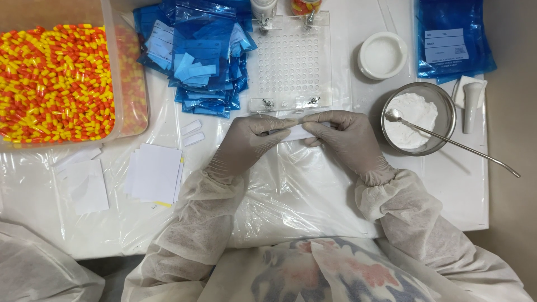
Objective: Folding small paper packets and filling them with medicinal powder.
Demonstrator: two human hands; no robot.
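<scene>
Paper slip (296,133), apparently folded, pinched between left hand (246,142) and right hand (344,137).

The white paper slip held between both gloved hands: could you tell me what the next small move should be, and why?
Probably crease it. The left hand and right hand pinch the white paper slip at both ends, just in front of the clear capsule tray, with the powder bowl beside the right hand.

A pharmacy compounding lab: a clear plastic tub of orange-and-yellow capsules (56,84), a clear perforated capsule-filling tray (291,61), a steel bowl of white powder (417,118) with a long metal spoon (447,141), stacked blue plastic sachets (196,56), and a film-covered white worktop (313,196).
</scene>
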